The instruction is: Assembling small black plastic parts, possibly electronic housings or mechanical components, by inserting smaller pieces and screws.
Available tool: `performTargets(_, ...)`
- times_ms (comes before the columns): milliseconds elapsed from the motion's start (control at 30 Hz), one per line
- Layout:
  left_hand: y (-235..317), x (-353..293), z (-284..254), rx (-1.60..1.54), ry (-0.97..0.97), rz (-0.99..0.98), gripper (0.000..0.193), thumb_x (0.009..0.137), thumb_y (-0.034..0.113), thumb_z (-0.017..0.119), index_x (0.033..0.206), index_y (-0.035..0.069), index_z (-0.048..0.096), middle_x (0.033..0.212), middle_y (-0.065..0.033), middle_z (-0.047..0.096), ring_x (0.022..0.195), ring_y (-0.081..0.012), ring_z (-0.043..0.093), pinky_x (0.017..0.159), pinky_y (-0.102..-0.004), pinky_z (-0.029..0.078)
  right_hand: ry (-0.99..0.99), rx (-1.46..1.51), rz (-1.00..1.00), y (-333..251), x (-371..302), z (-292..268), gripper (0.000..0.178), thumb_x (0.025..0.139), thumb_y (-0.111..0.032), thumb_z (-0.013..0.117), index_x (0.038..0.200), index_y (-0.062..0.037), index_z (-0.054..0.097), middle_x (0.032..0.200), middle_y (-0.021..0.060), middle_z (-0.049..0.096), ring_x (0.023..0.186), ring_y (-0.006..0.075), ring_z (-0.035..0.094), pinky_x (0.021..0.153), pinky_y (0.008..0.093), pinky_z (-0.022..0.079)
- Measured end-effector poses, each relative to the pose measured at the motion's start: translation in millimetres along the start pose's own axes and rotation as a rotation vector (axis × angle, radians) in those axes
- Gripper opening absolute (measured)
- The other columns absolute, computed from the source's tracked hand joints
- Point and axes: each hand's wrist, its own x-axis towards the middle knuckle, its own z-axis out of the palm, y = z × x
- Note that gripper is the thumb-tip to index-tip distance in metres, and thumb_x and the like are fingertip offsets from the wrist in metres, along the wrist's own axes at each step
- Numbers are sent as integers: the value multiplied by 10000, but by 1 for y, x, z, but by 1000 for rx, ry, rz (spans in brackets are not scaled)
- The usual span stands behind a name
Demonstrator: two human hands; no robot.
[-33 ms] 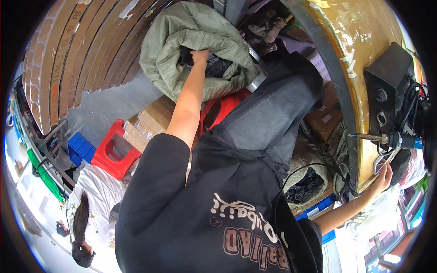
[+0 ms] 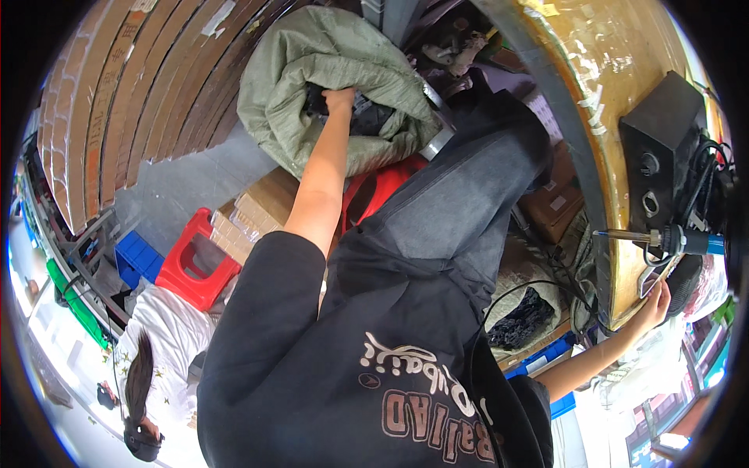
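A wide-mouthed green woven sack [image 2: 273, 86] with a rolled-down rim stands at the far middle, with several black pieces [image 2: 370, 117] inside. My left hand [image 2: 339, 98] reaches down into its mouth, fingers curled among the black pieces. The fingertips are hidden, so what they grip does not show. Over on the right, my right hand [image 2: 655, 304] rests at the yellow-topped table's [image 2: 581, 70] near edge, fingers stretched out. Its fingertips are beside a small flat rectangular thing [image 2: 649, 279] with a pale border.
Flat cartons [image 2: 117, 101] stand stacked at left. Red stools [image 2: 195, 269], a cardboard box [image 2: 265, 204] and a blue crate [image 2: 139, 256] lie below. A soldering iron [image 2: 655, 238] and black control box [image 2: 659, 132] sit on the table. Another sack [image 2: 527, 316] is underneath; a person [image 2: 168, 327] is at lower left.
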Motion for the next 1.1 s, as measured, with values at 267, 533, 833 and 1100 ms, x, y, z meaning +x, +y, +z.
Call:
performTargets(267, 3, -89, -12, -154, -297, -102, 330, 649, 145, 635, 914, -22, 531, 912, -140, 588, 862, -251, 572, 700, -401, 490, 187, 338, 52, -6, -32, -6, 216, 812, -69, 561, 1010, 18, 556, 826, 24, 573, 658, 50, 462, 569, 142, 373)
performTargets(533, -13, -172, -89, -776, -839, 67, 285, 682, 28, 485, 967, 25, 493, 811, -55, 481, 693, -201, 484, 738, -318, 423, 182, 480, 13, 0, -31, -2, 218, 797, 1, 555, 1011, 39, 546, 977, 99, 576, 840, 121, 553, 714, 172, 461)
performTargets(833, 27, -307, -142, -1133, -1487, -10, 475, 755, 164, 481, 1197, 25, 376, 840, -68, 452, 620, -157, 376, 559, -265, 333, 247, 524, -106, -7, -36, 1, 279, 761, 28, 588, 1020, 89, 507, 908, 148, 593, 804, 177, 590, 738, 237, 490)
performTargets(1100, 44, -418, -142, -766, -1415, 225, 560, 821, 224, 363, 1310, 0, 207, 1009, -144, 486, 876, -251, 525, 786, -364, 434, 437, 680, -191, -28, -64, -3, 235, 725, 59, 614, 927, 101, 502, 840, 158, 571, 744, 195, 588, 717, 258, 503)
